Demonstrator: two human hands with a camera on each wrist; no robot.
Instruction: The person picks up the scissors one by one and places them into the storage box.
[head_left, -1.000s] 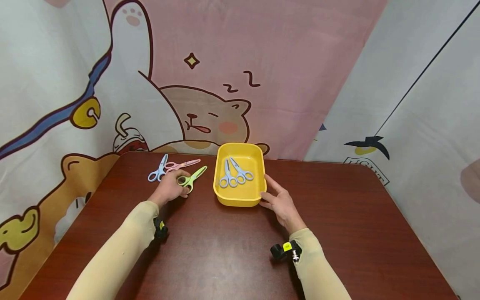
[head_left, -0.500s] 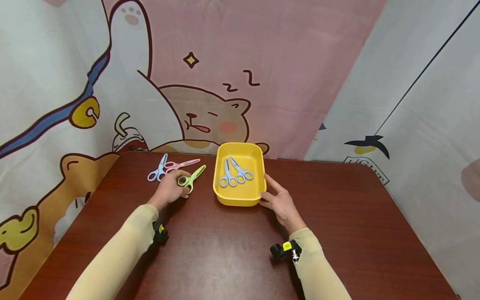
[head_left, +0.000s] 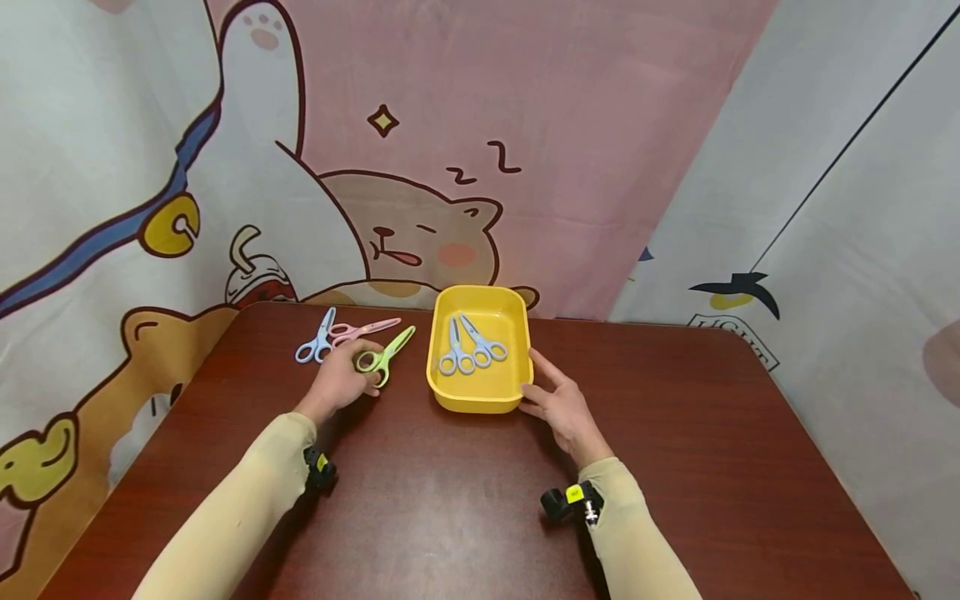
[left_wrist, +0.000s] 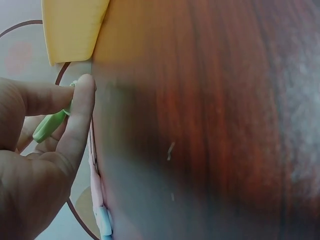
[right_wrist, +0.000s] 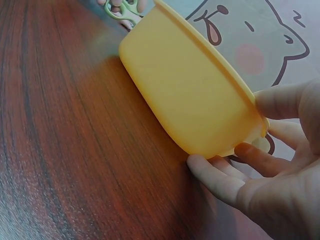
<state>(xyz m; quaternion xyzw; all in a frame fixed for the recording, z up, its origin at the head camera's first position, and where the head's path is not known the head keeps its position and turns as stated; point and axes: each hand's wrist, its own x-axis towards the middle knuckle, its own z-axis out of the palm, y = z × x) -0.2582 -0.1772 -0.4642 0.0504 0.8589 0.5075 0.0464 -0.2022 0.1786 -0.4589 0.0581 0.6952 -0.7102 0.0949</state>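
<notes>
My left hand (head_left: 342, 379) pinches a pair of green scissors (head_left: 385, 357) by the handle loops, with the blades pointing toward the yellow tray. In the left wrist view the fingers hide most of the green scissors (left_wrist: 48, 127). Behind that hand, pink scissors (head_left: 367, 330) and blue scissors (head_left: 322, 333) rest on the table. My right hand (head_left: 564, 410) holds the near right corner of the yellow tray (head_left: 480, 405), thumb at the rim and other fingers lower on the wall, as the right wrist view shows. Two pairs of bluish scissors (head_left: 455, 350) lie side by side inside the tray.
The dark brown wooden table (head_left: 435, 508) spreads out on all sides of the tray. A cartoon-printed cloth (head_left: 585, 167) hangs close behind its far edge. Each wrist carries a small black camera (head_left: 321, 468).
Almost nothing differs. The green scissors in my left hand have shifted very slightly; my right hand and the tray keep their places.
</notes>
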